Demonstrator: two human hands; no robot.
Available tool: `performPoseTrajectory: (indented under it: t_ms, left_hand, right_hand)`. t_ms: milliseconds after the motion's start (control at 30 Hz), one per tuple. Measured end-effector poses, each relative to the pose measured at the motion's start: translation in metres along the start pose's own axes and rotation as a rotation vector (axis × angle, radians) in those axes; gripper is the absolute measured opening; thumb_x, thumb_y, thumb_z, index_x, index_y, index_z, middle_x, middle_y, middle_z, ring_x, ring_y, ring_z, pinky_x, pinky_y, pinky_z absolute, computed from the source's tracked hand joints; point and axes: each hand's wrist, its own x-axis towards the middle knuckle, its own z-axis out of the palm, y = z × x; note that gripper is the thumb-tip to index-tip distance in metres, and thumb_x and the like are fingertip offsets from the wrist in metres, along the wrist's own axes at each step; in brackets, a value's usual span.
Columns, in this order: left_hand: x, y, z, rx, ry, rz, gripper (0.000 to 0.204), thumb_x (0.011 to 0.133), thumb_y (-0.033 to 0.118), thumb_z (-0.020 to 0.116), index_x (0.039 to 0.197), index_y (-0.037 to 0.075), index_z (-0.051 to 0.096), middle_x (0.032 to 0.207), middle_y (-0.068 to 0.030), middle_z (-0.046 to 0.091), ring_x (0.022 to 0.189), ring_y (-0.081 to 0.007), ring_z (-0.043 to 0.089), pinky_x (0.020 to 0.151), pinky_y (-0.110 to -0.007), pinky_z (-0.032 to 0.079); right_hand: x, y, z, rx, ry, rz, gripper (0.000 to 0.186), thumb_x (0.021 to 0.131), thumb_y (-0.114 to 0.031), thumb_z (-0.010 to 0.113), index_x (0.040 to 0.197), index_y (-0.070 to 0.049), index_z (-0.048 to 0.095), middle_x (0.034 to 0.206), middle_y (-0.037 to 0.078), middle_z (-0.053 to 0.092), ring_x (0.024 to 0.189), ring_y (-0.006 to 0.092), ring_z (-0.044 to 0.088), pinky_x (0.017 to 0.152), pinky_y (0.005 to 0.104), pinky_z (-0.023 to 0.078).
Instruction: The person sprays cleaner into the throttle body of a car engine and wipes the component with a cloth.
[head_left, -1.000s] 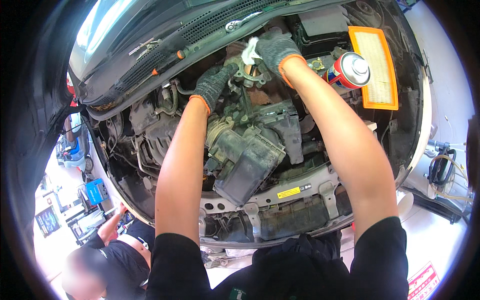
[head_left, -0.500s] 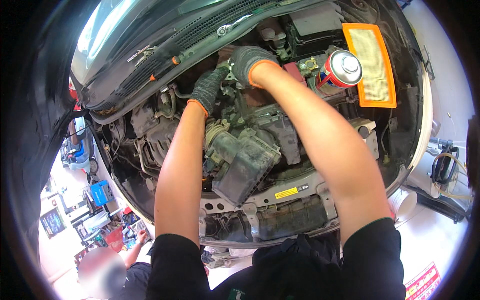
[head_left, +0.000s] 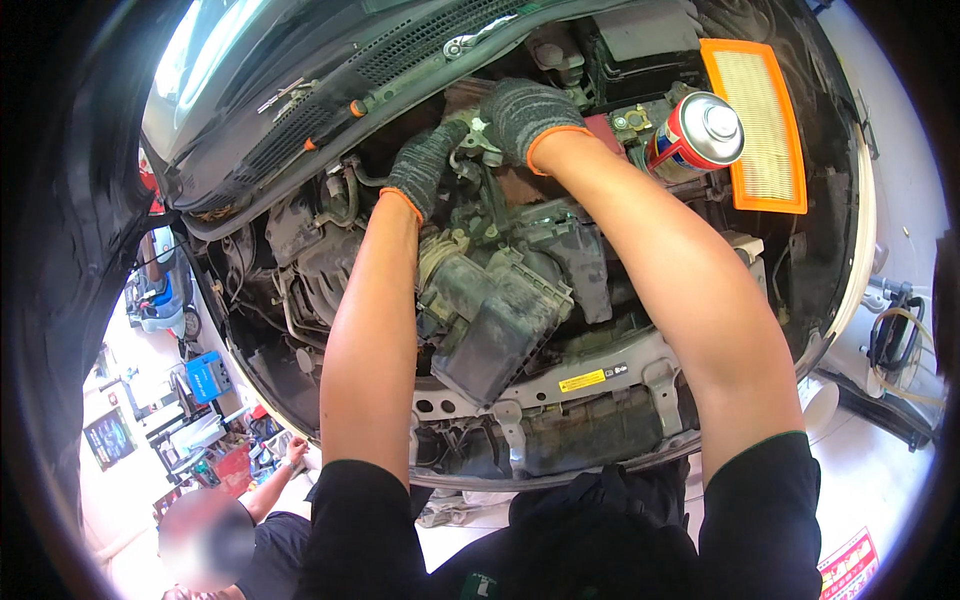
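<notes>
Peering down between the two forearms, we lose the right hand (head_left: 530, 118)'s fingers behind the back of its own grey glove, so whatever they touch or pinch stays hidden. A small white patch shows just beside that hand (too tiny for us to identify). The left hand (head_left: 425, 165)'s fingertips blur into dark engine parts, and its thumb is hard to make out. Far beyond the left elbow, a co-worker (head_left: 280, 548) is partly cut off, the head blurred.

The metal housing (head_left: 480, 143) looks pale grey and dull, with a lobed, flange-like edge; we see only part of it, its upper right side being covered by the right glove. It lies between the hands, at the left fingertips and just beside the right glove's orange cuff. Both hands are bent inward with fingers curled; we cannot say whether either truly grips it.

To the right hand's right stands a red-and-white can (head_left: 712, 130), and beyond it an orange-framed air filter (head_left: 765, 125). Nearer our body, between the forearms, sits a dusty black box (head_left: 500, 340).
</notes>
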Motion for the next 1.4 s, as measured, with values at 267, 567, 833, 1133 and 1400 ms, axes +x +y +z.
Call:
performPoseTrajectory:
  t_ms: [267, 567, 833, 1133, 1400]
  left_hand:
    - [0.012, -0.004, -0.008, 0.327, 0.075, 0.001, 0.041, 0.09, 0.046, 0.067, 0.109, 0.01, 0.072, 0.088, -0.0024, 0.067, 0.064, -0.0155, 0.058, 0.053, -0.032, 0.047]
    - [0.004, -0.001, -0.004, 0.148, 0.032, -0.056, 0.039, 0.09, 0.042, 0.067, 0.114, 0.012, 0.071, 0.097, -0.0041, 0.069, 0.079, -0.0166, 0.062, 0.065, -0.032, 0.05]
    - [0.009, -0.003, -0.002, -0.017, -0.021, 0.003, 0.033, 0.091, 0.034, 0.069, 0.115, 0.011, 0.071, 0.103, -0.0035, 0.07, 0.086, -0.0169, 0.063, 0.071, -0.032, 0.051]
    - [0.003, -0.012, -0.013, 0.105, -0.027, 0.084, 0.044, 0.094, 0.042, 0.061, 0.123, 0.01, 0.068, 0.114, -0.0053, 0.068, 0.098, -0.0152, 0.061, 0.084, -0.031, 0.05]
    - [-0.006, -0.021, 0.007, 0.383, 0.053, 0.18, 0.068, 0.088, 0.06, 0.062, 0.129, 0.006, 0.064, 0.118, -0.013, 0.066, 0.102, -0.0267, 0.059, 0.087, -0.042, 0.05]
  right_hand:
    - [0.004, -0.016, -0.002, 0.213, -0.03, 0.364, 0.031, 0.085, -0.027, 0.062, 0.102, -0.005, 0.076, 0.107, 0.022, 0.071, 0.099, 0.0399, 0.069, 0.084, 0.047, 0.056]
    - [0.007, -0.002, 0.007, 0.084, -0.022, 0.158, 0.027, 0.085, -0.023, 0.064, 0.104, -0.007, 0.076, 0.112, 0.021, 0.07, 0.101, 0.0379, 0.069, 0.084, 0.0459, 0.056]
    - [-0.016, 0.013, 0.017, 0.522, 0.166, 0.464, 0.047, 0.081, -0.039, 0.062, 0.107, -0.002, 0.072, 0.116, 0.024, 0.066, 0.101, 0.044, 0.065, 0.087, 0.0483, 0.052]
    - [-0.132, -0.016, 0.04, 1.151, 0.386, 0.432, 0.04, 0.081, -0.019, 0.069, 0.118, -0.004, 0.062, 0.108, 0.017, 0.068, 0.096, 0.0282, 0.066, 0.084, 0.039, 0.051]
    - [-0.152, -0.097, -0.056, 0.792, 0.097, -0.234, 0.029, 0.091, -0.009, 0.065, 0.12, -0.006, 0.067, 0.111, 0.007, 0.068, 0.094, 0.0143, 0.063, 0.084, 0.0299, 0.051]
